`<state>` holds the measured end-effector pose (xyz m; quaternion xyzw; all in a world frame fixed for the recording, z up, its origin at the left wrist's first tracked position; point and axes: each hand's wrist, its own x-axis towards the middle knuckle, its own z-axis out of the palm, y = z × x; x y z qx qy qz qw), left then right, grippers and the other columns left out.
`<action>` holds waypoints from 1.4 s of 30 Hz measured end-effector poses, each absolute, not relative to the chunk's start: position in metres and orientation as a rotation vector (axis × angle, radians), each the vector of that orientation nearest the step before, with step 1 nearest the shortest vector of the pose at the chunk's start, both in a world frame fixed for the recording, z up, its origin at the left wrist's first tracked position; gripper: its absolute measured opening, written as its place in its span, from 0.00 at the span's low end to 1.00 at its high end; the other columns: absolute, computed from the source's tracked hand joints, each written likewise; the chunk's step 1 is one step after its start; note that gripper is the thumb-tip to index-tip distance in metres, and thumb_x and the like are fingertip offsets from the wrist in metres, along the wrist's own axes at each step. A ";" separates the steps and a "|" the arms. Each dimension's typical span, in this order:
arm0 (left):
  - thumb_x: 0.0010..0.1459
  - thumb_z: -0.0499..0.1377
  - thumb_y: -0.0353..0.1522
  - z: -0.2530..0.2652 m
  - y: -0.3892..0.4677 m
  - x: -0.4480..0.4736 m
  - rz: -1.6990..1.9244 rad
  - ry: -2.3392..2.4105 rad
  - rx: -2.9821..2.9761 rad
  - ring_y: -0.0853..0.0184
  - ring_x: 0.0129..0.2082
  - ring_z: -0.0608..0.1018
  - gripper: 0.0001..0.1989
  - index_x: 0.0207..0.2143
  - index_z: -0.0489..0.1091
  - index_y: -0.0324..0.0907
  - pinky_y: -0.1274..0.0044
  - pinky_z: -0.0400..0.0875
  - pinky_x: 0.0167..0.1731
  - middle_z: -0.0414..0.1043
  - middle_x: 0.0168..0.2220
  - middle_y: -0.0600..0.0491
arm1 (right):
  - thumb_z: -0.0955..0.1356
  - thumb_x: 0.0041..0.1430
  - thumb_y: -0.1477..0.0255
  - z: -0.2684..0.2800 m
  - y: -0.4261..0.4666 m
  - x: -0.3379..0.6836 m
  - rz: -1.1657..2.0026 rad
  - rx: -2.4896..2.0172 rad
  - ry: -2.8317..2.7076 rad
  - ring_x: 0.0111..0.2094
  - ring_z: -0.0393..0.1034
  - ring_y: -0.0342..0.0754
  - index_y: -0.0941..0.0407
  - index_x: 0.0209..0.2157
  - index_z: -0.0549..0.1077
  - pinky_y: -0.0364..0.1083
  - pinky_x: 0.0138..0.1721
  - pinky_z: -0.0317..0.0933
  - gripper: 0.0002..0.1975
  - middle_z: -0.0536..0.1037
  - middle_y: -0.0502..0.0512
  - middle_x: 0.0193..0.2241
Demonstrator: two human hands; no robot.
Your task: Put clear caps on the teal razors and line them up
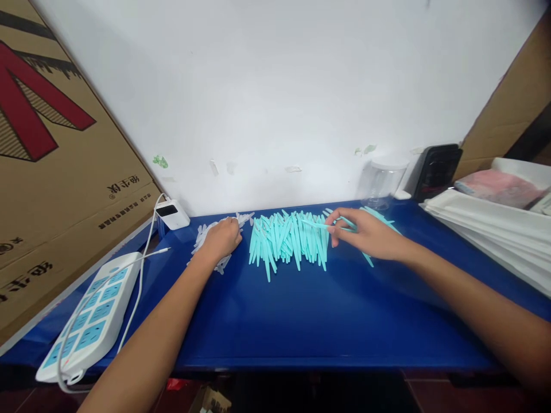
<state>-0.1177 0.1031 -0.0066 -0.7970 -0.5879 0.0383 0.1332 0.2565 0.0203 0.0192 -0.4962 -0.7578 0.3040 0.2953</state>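
Observation:
A heap of several thin turquoise plastic sticks [286,240] lies on the blue table [301,321] near the white wall. My right hand [370,235] pinches one turquoise stick [316,225] at the heap's right end, with more sticks lying under the hand. To the left of the heap sits a smaller pile of clear plastic pieces [202,238]. My left hand [222,239] rests on that pile with the fingers curled down over it; what it holds is hidden.
A white power strip [88,321] with a white cable lies at the table's left front. A white charger [172,214] stands by the wall. Cardboard [55,160] leans at the left. A clear jar [381,182], a black device [434,170] and stacked white bags [495,229] fill the right.

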 end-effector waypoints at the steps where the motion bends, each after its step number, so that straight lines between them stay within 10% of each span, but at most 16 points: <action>1: 0.70 0.51 0.32 -0.008 0.104 -0.118 0.118 -1.692 -2.314 0.51 0.49 0.80 0.14 0.50 0.72 0.35 0.67 0.72 0.46 0.76 0.50 0.37 | 0.68 0.66 0.57 0.019 0.021 0.257 0.804 -1.322 -2.014 0.19 0.57 0.42 0.52 0.44 0.72 0.45 0.23 0.54 0.13 0.84 0.50 0.31; 18: 0.72 0.48 0.30 -0.016 0.110 -0.122 0.028 -1.641 -2.353 0.50 0.47 0.79 0.13 0.48 0.71 0.34 0.64 0.72 0.45 0.75 0.48 0.35 | 0.67 0.66 0.56 0.019 0.021 0.255 0.780 -1.332 -2.006 0.18 0.55 0.41 0.53 0.43 0.72 0.45 0.23 0.53 0.15 0.84 0.50 0.30; 24: 0.72 0.53 0.36 -0.008 0.106 -0.109 -0.768 -1.621 -2.736 0.58 0.39 0.81 0.11 0.47 0.72 0.41 0.69 0.73 0.43 0.80 0.39 0.47 | 0.72 0.62 0.51 0.023 0.020 0.254 0.734 -1.238 -1.890 0.39 0.78 0.55 0.53 0.40 0.79 0.51 0.43 0.65 0.20 0.84 0.55 0.29; 30: 0.68 0.61 0.42 0.003 0.075 -0.068 -1.491 -1.495 -3.044 0.59 0.42 0.84 0.15 0.46 0.78 0.41 0.70 0.77 0.42 0.84 0.40 0.46 | 0.74 0.58 0.48 0.031 0.014 0.251 0.720 -1.240 -1.817 0.34 0.78 0.54 0.54 0.38 0.85 0.54 0.45 0.67 0.22 0.83 0.55 0.26; 42: 0.65 0.66 0.40 0.007 0.048 -0.050 -1.558 -1.461 -3.256 0.62 0.39 0.86 0.12 0.45 0.82 0.43 0.71 0.82 0.42 0.86 0.41 0.49 | 0.76 0.58 0.56 0.029 0.010 0.246 0.831 -1.156 -1.879 0.30 0.79 0.51 0.53 0.38 0.85 0.53 0.44 0.69 0.15 0.83 0.52 0.25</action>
